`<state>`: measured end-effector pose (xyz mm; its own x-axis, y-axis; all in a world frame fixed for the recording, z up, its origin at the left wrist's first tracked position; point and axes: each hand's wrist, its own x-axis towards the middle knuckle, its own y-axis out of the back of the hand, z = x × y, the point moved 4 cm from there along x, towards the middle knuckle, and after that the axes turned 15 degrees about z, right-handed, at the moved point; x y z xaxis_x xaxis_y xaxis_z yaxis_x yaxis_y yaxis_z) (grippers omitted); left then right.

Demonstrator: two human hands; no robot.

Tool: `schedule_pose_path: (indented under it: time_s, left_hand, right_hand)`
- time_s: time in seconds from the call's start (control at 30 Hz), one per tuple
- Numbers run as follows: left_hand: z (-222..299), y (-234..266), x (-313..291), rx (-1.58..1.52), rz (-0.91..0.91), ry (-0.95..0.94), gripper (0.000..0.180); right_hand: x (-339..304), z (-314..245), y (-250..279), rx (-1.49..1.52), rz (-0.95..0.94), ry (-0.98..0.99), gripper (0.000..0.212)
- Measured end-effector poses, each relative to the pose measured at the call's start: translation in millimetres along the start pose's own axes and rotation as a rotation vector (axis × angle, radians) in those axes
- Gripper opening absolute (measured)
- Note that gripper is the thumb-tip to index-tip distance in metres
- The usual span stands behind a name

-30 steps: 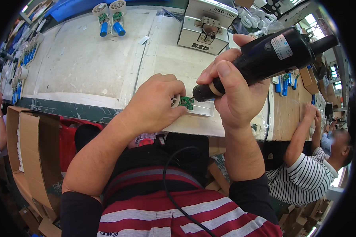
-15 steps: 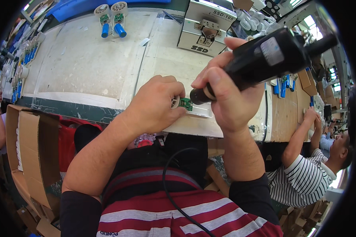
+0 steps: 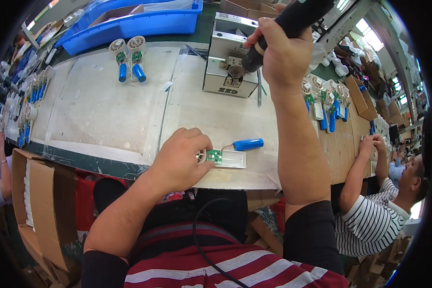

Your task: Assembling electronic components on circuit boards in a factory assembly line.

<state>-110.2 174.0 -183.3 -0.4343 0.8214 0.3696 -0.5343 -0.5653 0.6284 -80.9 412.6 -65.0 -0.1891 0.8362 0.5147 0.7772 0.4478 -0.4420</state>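
Pale worktop (image 3: 115, 110), one white case (image 3: 235, 160) on its near side, one green board (image 3: 215, 156) inside, left hand (image 3: 182, 156) pinching the round end (image 3: 200, 156), one blue battery (image 3: 248, 144) just beyond, right hand (image 3: 287, 60) wrapped round one black driver (image 3: 295, 20), one metal box (image 3: 230, 79), two similar units (image 3: 137, 57) farther left.

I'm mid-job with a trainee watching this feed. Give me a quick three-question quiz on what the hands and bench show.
1. Which is nearer the silver metal box: the left hand or the right hand?
2. True or false: the blue cylinder wired to the green circuit board lies outside the white casing.
3. Fill in the colour: while the left hand grips the casing's round end, the right holds a ____ handheld tool.

Key: 1. The right hand. 2. True; it lies on the bench, beyond the casing. 3. Black.
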Motion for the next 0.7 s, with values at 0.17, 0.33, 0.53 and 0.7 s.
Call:
schedule_pose_path:
  time_s: [0.17,0.33,0.53,0.7]
  left_hand:
    - [-1.2,-0.7,1.0,0.002,-0.015,0.012,0.026]
    - [-1.7,-1.1,1.2,0.0,-0.01,-0.001,0.026]
    - [-2.0,-0.3,0.6,-0.006,-0.016,0.013,0.026]
    - [-0.1,0.6,0.1,-0.003,-0.012,0.013,0.026]
  right_hand:
    - [3.4,21.2,2.9,-0.039,0.033,-0.051,0.036]
    - [4.8,29.5,2.6,-0.041,0.031,-0.068,0.037]
    - [2.5,35.8,5.1,-0.069,-0.035,-0.042,0.039]
    - [1.6,37.8,11.0,-0.123,-0.137,0.012,0.042]
